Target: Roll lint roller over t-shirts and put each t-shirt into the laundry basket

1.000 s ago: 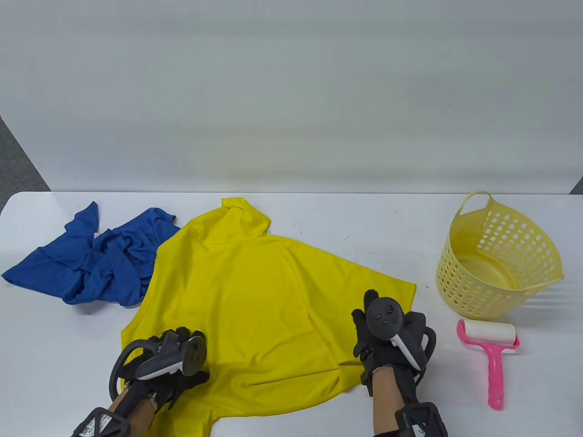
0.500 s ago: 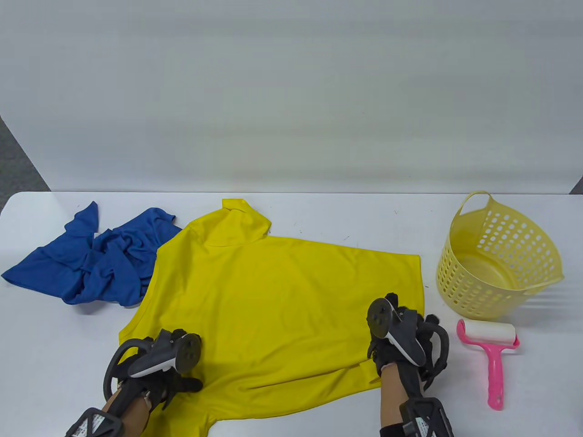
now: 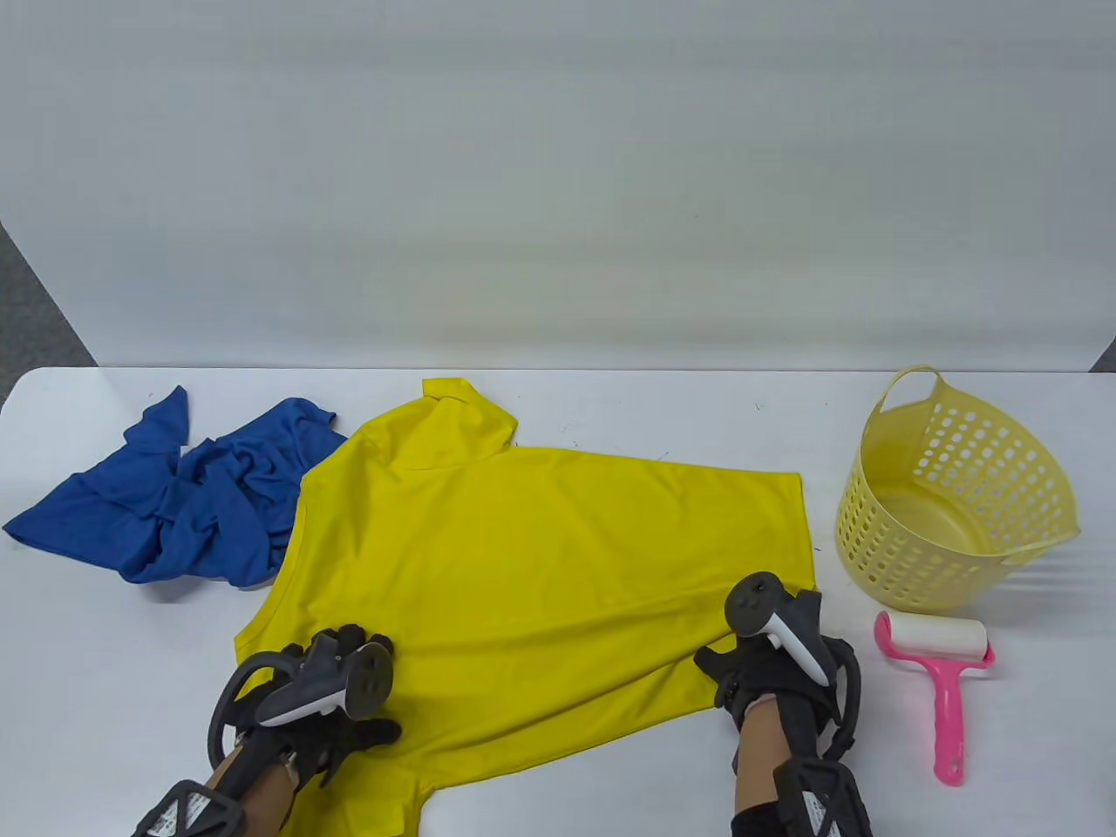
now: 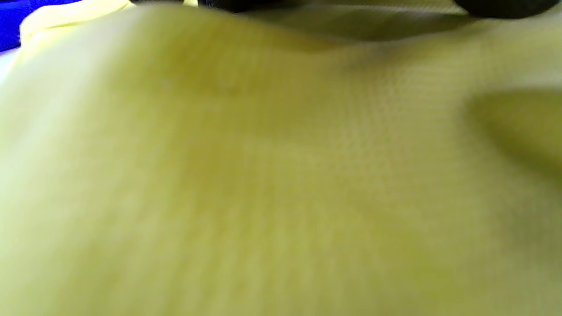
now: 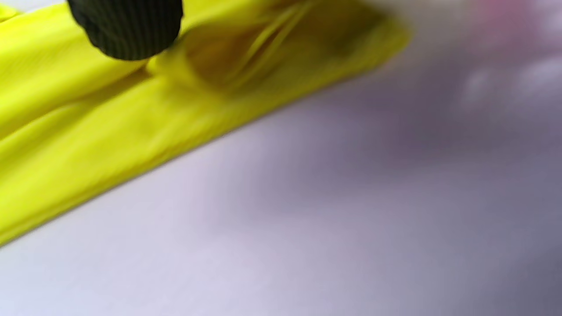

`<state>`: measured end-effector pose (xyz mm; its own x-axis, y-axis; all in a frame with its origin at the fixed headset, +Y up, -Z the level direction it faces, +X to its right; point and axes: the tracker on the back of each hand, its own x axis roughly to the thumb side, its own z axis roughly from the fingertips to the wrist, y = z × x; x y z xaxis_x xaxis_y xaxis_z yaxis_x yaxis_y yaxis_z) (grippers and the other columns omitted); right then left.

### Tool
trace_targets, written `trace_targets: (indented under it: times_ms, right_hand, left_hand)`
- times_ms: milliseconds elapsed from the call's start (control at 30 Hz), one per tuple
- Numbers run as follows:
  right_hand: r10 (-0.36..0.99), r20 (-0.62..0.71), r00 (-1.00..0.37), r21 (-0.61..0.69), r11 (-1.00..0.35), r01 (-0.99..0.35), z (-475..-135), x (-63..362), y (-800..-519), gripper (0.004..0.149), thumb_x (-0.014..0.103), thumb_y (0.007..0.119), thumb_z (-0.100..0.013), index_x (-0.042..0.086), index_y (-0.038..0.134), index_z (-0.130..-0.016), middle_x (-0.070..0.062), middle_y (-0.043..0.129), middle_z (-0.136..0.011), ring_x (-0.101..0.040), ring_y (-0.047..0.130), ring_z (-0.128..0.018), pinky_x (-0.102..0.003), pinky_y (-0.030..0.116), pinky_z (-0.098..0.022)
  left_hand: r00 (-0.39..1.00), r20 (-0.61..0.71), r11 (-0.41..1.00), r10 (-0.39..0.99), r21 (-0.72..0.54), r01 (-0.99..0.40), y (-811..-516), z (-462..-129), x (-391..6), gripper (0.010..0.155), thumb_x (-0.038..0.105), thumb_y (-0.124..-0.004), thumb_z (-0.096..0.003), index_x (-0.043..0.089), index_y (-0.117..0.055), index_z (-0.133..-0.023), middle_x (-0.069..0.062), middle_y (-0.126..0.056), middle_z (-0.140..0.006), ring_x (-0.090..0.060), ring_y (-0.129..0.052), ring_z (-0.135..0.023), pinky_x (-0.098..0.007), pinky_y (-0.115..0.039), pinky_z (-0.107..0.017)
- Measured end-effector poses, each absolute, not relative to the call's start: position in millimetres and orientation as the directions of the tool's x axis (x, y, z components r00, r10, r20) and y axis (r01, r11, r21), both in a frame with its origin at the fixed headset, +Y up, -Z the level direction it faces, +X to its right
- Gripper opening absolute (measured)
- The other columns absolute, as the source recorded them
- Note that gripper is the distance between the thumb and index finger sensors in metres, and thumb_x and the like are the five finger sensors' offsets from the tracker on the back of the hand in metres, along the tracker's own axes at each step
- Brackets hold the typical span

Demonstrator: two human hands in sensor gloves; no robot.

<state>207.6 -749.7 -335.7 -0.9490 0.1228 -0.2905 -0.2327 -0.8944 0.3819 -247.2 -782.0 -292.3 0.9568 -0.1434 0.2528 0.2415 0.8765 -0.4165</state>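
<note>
Right hand (image 3: 772, 676) shifted, yellow t-shirt (image 3: 540, 575) collar far-left

The table view is bright and sharp, with soft, even light and only small, faint shadows under the laundry basket (image 3: 955, 488) and the lint roller (image 3: 937, 676). The left wrist view is very blurry, all fuzzy yellow t-shirt (image 4: 263, 175) up close. The right wrist view is blurry too, most on its right side.
</note>
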Motion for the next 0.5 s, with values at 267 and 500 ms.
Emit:
trace_targets:
  times_ms: [267,500]
  right_hand:
    - [-0.094,-0.248,-0.964,0.456,-0.889,-0.031,-334.4,185.9,-757.7,0.077,0.05,0.071,-0.043,0.004,0.041,-0.099,-0.031,0.044,-0.104,-0.056,0.053,-0.091,-0.077,0.028,-0.061]
    - [0.225,-0.33,-0.917,0.335,-0.88,-0.337,-321.0,220.8,-720.3,0.043,0.04,0.075,-0.046,0.007,0.088,-0.069,-0.017,0.101,-0.06,-0.035,0.102,-0.045,-0.065,0.064,-0.054]
  left_hand:
    - [0.959,0.249,0.875,-0.134,-0.424,0.232,-783.3,-292.8,-248.4,0.094,0.072,-0.061,-0.0396,0.032,-0.019,-0.113,-0.013,-0.026,-0.122,-0.043,-0.037,-0.115,-0.067,-0.043,-0.079]
    - [0.96,0.229,0.88,-0.158,-0.409,0.243,-775.8,-294.3,-254.6,0.1,0.073,-0.073,-0.0322,0.035,-0.029,-0.114,-0.007,-0.037,-0.124,-0.041,-0.048,-0.116,-0.069,-0.045,-0.079]
